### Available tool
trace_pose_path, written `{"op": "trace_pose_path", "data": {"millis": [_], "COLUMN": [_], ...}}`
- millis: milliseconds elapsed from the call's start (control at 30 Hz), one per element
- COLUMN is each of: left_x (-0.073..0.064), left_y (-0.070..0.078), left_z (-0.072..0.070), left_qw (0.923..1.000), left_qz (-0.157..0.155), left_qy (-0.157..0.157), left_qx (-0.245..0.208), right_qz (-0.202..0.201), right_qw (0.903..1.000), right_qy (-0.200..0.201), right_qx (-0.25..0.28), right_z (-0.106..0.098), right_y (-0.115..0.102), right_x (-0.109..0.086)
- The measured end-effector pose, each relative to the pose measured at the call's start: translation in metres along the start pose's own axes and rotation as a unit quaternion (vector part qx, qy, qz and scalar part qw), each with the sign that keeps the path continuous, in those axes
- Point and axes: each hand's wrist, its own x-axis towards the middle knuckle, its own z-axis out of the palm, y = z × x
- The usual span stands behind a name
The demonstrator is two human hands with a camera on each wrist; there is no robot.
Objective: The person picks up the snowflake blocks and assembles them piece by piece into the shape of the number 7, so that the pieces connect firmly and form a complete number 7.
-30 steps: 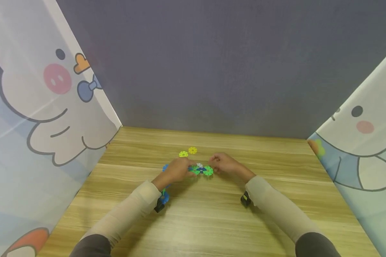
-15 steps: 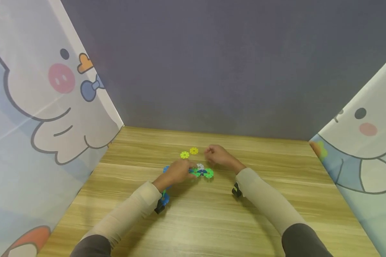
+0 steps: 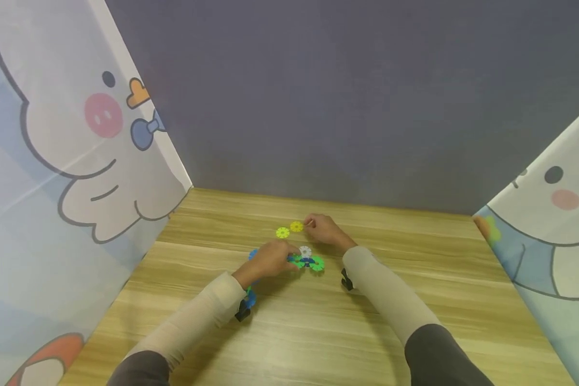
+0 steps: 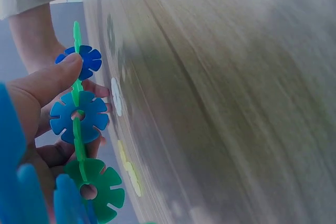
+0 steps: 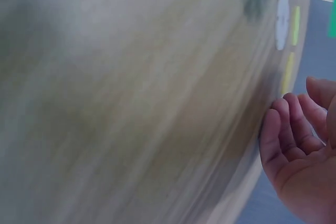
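My left hand (image 3: 269,259) pinches a chain of interlocking notched plastic discs (image 4: 93,124), blue and green pieces slotted crosswise into each other. In the left wrist view the thumb presses on a blue disc (image 4: 90,62) close to the chain's far end. That end shows in the head view as a green disc (image 3: 317,264) past my fingertips; my left hand and wrist hide part of the chain. My right hand (image 3: 326,229) reaches to a yellow disc (image 3: 296,227) flat on the table, its loosely bent fingertips at the disc's edge and the thumb apart from them.
A yellow-green disc (image 3: 282,233) lies left of the yellow one. Nearer to me is a white disc (image 3: 305,251), also flat on the wooden table (image 3: 299,332). More blue chain pieces (image 3: 250,298) hang by my left wrist. A grey wall (image 3: 328,107) closes off the back.
My right hand has left the chain's right end and moved back and left to the yellow disc. My left hand keeps its grip on the chain; the view has shifted slightly.
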Motion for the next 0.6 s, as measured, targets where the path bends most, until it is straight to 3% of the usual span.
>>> {"op": "trace_pose_path", "data": {"millis": [300, 600], "left_x": [-0.002, -0.003], "left_y": [0.000, 0.000], "left_z": [-0.003, -0.005], "left_qw": [0.9996, 0.9991], "left_qz": [-0.022, -0.032], "left_qy": [-0.010, -0.023], "left_qx": [0.014, 0.014], "right_qz": [-0.017, 0.011], "right_qw": [0.9976, 0.9911], "right_qy": [0.016, 0.010], "right_qx": [-0.065, -0.132], "right_z": [0.006, 0.018], "right_y": [-0.007, -0.012], "right_x": [0.010, 0.019]}}
